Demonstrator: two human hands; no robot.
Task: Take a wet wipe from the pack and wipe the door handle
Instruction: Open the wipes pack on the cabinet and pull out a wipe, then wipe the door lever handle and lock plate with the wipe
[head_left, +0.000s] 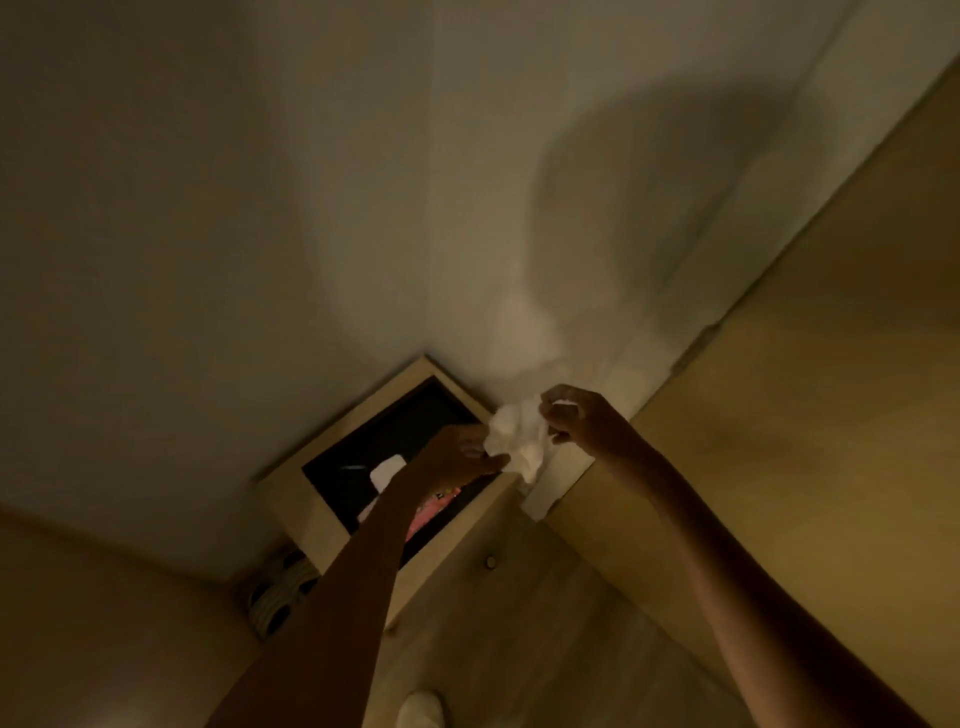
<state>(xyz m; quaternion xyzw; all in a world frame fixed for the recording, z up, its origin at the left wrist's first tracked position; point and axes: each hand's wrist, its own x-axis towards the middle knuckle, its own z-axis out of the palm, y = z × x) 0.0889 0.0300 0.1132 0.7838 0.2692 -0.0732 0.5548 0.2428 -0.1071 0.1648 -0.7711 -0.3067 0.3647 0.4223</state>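
A crumpled white wet wipe (517, 441) hangs between my two hands above a small wooden cabinet. My left hand (462, 454) pinches its lower left edge and my right hand (576, 423) pinches its upper right edge. The wipe pack (423, 514), pink with a white flap (387, 472), lies on the cabinet's black top, partly hidden under my left forearm. The wooden door (831, 415) stands at the right. No door handle shows in the dim view.
The cabinet (306, 499) stands in the wall corner, with a round knob (490, 561) on its front. Sandals (278, 597) lie on the floor to its left. My foot (421, 709) shows at the bottom edge.
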